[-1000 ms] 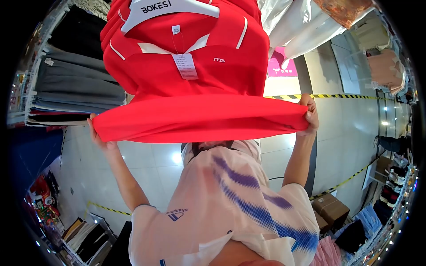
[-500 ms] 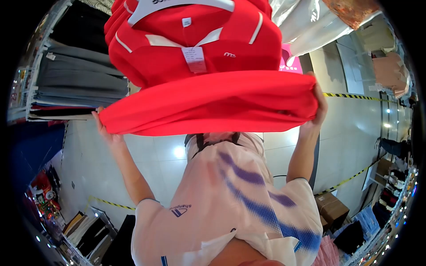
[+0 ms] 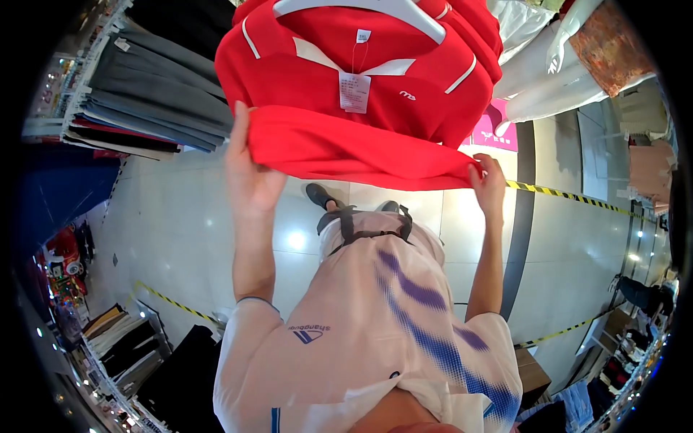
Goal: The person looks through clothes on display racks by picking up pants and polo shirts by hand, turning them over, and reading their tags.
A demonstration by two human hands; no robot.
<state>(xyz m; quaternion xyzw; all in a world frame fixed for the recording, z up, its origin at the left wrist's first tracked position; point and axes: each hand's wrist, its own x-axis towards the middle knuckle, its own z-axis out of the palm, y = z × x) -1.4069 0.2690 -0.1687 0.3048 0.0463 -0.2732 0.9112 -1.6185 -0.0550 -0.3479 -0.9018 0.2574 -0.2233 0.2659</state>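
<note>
A red shirt (image 3: 289,83) with a white-trimmed collar hangs on a white hanger (image 3: 411,16). Its lower part is lifted toward me and spread between my hands. At the left end of the lifted cloth, my left hand (image 3: 253,169) has its fingers partly hidden behind the fabric, with the thumb up along the edge. My right hand (image 3: 489,180) pinches the right end of the hem. A printed paper tag (image 3: 354,92) dangles from the collar on a thin string.
Grey trousers (image 3: 155,83) hang on a rack at the upper left. White garments (image 3: 552,79) and a mannequin hand (image 3: 556,56) are at the upper right. Yellow-black tape (image 3: 570,195) crosses the tiled floor (image 3: 195,216). A cardboard box (image 3: 530,374) stands at the lower right.
The view has turned and the shirt appears further right. The stretched hem now slants down to the right and looks narrower, with my hands closer together. My left hand has risen relative to my right.
</note>
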